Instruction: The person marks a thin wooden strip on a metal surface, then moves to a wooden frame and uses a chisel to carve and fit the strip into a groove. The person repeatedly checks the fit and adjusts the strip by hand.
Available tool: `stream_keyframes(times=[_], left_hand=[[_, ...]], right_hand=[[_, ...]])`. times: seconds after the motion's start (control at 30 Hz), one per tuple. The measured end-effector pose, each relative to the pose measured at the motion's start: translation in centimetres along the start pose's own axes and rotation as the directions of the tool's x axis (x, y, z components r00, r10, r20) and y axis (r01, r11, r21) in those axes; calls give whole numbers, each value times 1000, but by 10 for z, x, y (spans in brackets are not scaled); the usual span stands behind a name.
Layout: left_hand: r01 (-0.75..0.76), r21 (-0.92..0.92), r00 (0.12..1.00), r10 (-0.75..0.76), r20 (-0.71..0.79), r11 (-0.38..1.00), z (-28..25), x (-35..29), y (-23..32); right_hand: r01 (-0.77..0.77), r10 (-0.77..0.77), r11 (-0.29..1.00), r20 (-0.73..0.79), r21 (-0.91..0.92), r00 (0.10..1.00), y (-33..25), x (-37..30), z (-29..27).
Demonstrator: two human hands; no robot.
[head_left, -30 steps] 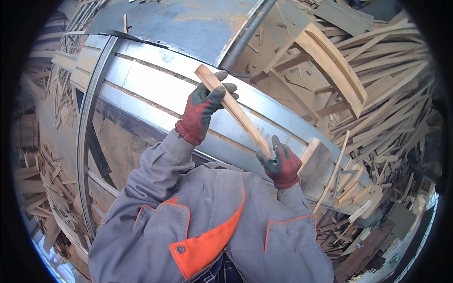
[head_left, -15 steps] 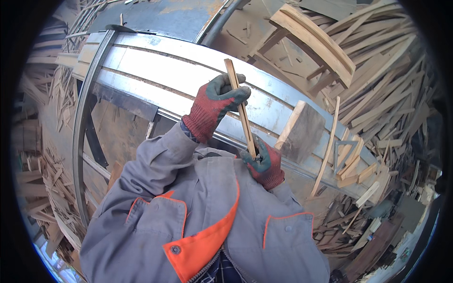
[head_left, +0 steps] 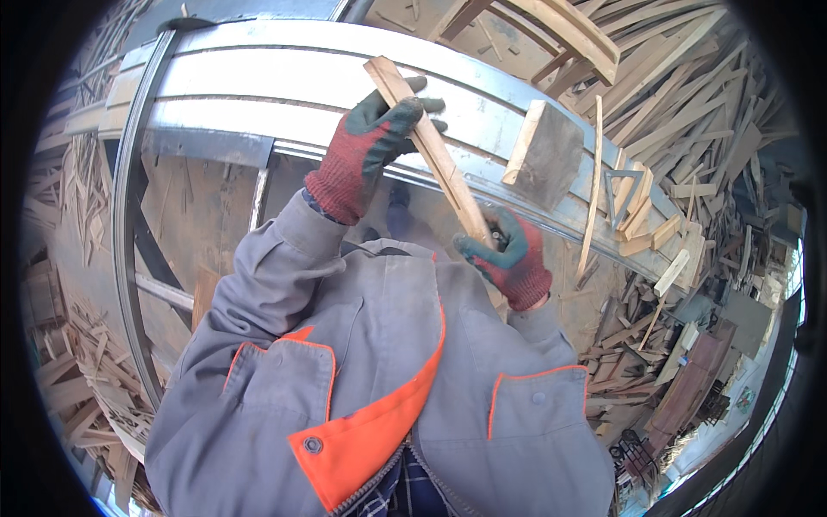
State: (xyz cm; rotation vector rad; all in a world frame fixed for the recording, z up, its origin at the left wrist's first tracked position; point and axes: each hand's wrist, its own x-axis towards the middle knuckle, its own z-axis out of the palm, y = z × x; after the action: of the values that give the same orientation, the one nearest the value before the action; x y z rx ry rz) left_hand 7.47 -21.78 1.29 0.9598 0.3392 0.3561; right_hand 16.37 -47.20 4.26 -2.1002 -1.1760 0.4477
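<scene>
A slim wooden strip (head_left: pixel 444 168) is held slantwise in front of my chest, over the near edge of a grooved metal machine table (head_left: pixel 250 82). My left hand (head_left: pixel 383 129), in a red and dark green work glove, grips it near its far end, thumb on top and fingers behind. Around the near end, my right hand (head_left: pixel 508 250) in a matching glove is closed; that tip is partly covered by the fingers. A broad face of the strip is turned upward, with a small notch or mark near the right hand.
A thick wood block (head_left: pixel 547 155) lies on the table right of the strip. Beyond it are a thin long stick (head_left: pixel 594 185), a triangular frame (head_left: pixel 622 196) and short offcuts (head_left: pixel 637 224). A metal rail (head_left: pixel 129 215) crosses at left. Piled scrap strips (head_left: pixel 689 112) cover the right side.
The strip has rolled so a wider face shows, and it slants more. My left hand has moved left and up in view, my right hand slightly right and up. Both keep hold.
</scene>
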Motion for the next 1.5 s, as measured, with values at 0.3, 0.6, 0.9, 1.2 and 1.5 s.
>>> stream_keyframes(times=[0.3,0.6,0.9,1.2,1.5], left_hand=[[-371,890,740,495,455,-264,-99,-59,66],[-35,998,945,323,48,-46,-141,-72,88],[315,919,906,216,-365,237,-178,-48,91],[271,910,878,308,-368,315,-252,3,107],[313,881,841,328,-431,356,-365,81,95]], right_hand=[[417,-407,795,122,-440,905,-21,75,-6],[768,-601,557,485,-316,635,-15,254,19],[819,-696,510,433,-264,573,-7,375,75],[760,-633,613,441,-217,637,-23,444,109],[747,-548,623,552,-233,629,-29,578,191]])
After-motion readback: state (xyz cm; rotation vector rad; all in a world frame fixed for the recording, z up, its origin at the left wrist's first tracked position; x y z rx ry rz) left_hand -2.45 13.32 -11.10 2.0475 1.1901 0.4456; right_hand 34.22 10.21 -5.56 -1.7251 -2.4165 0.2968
